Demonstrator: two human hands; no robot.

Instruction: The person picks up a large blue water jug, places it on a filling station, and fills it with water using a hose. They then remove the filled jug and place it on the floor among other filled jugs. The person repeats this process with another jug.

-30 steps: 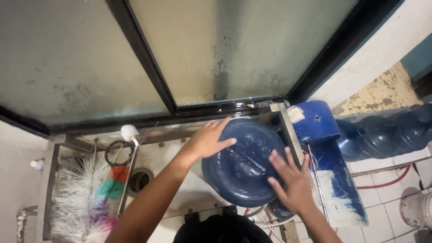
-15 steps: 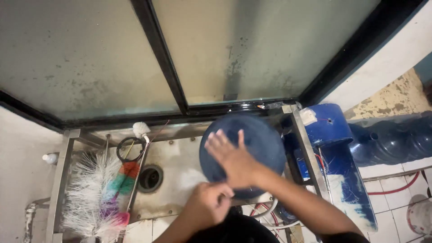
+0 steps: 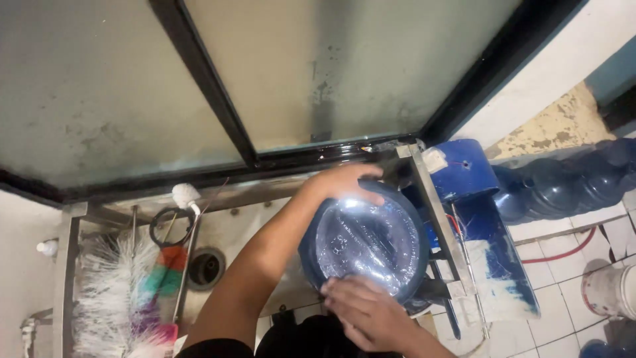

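Observation:
A large blue water jug [image 3: 371, 245] stands in the steel wash basin [image 3: 252, 219], its round translucent bottom turned up toward me. My left hand [image 3: 348, 180] reaches over and grips the far rim of the jug. My right hand [image 3: 368, 311] presses on the near rim, fingers curled over the edge. Both forearms come in from the bottom of the view.
A drain hole [image 3: 207, 265] lies left of the jug, with a white bristle brush [image 3: 119, 298] and coloured brushes [image 3: 162, 278] beside it. A blue machine [image 3: 477, 199] and more blue jugs [image 3: 563, 185] stand to the right. A glass panel [image 3: 265, 73] rises behind the basin.
The camera moved closer. My left hand shifted from the jug's near side to its far rim, and my right hand came from the jug's bottom face to the near rim.

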